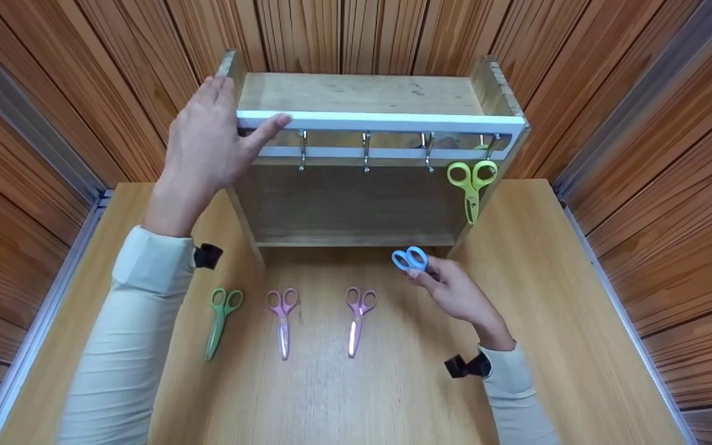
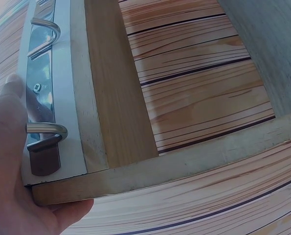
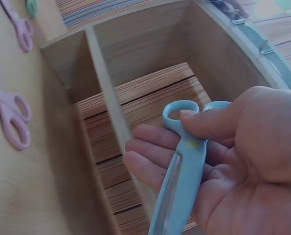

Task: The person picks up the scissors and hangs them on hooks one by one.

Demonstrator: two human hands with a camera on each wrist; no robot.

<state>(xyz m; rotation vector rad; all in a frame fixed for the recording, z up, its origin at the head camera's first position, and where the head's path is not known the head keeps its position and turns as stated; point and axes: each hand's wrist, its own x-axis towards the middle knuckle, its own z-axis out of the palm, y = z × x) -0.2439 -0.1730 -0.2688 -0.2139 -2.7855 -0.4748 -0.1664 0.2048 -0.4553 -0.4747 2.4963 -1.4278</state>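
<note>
A wooden shelf [image 1: 356,93] with a white front rail [image 1: 381,122] stands at the back of the table. My left hand [image 1: 204,139] grips its upper left corner, thumb across the rail and fingers along the side board. Lower right, in front of the shelf, my right hand [image 1: 458,293] holds a pair of light blue scissors [image 3: 189,152]. The thumb pinches them at the handle loops, and the blades lie along the palm in the right wrist view. Yellow-green scissors [image 1: 472,185] hang from the rightmost hook of the rail.
Other metal hooks [image 1: 366,151] along the rail carry nothing. On the table [image 1: 306,408] lie green scissors [image 1: 217,324], pink scissors [image 1: 283,321] and a second pink pair [image 1: 356,318], loops toward the shelf. Wood-panelled walls [image 1: 659,185] enclose the table.
</note>
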